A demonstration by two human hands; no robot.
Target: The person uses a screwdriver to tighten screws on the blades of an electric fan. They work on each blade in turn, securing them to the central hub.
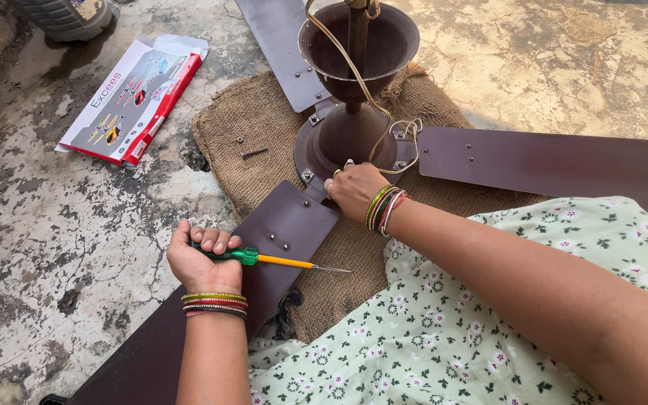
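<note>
A dark brown ceiling fan lies on a burlap sack (234,142), its motor housing (343,139) upright with a cup cover (358,45) on the rod. My left hand (200,259) is closed around a green-handled screwdriver (264,259) whose yellow shaft points right, over the near fan blade (279,232). At the motor's rim, where that blade's bracket meets it, rests my right hand (354,187), fingers curled on the bracket. Both wrists wear bangles.
Two more blades spread out: one to the right (556,161), one toward the back (279,45). Loose screws (253,150) lie on the sack. A flat toy box (133,97) sits on the cracked concrete floor at left. A beige cord (384,120) loops off the rod.
</note>
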